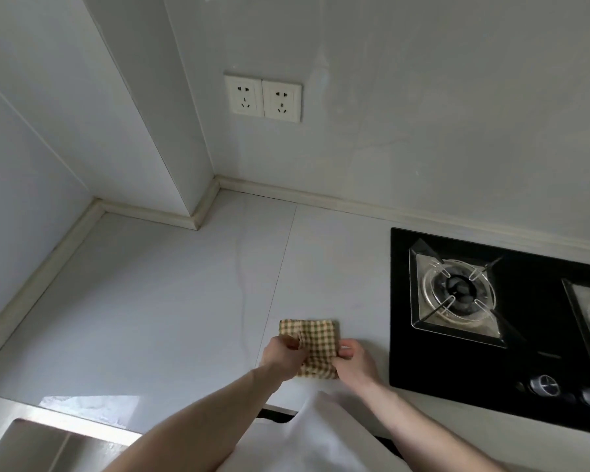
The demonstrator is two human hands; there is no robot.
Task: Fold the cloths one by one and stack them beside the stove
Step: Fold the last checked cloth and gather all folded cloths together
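A small checked cloth (315, 342) in yellow, green and white lies folded on the grey countertop (171, 301), just left of the black stove (532, 321). My left hand (280, 357) pinches its left edge, where the fabric is bunched up. On the cloth's right edge my right hand (353, 361) grips with thumb and fingers. Both hands cover the cloth's near corners. I see no other cloth.
The stove has a metal burner (457, 294) and knobs (544, 384) along its front. A steel sink (41, 437) sits at the bottom left. Two wall sockets (263, 98) are on the back wall. A wall column juts out at the left.
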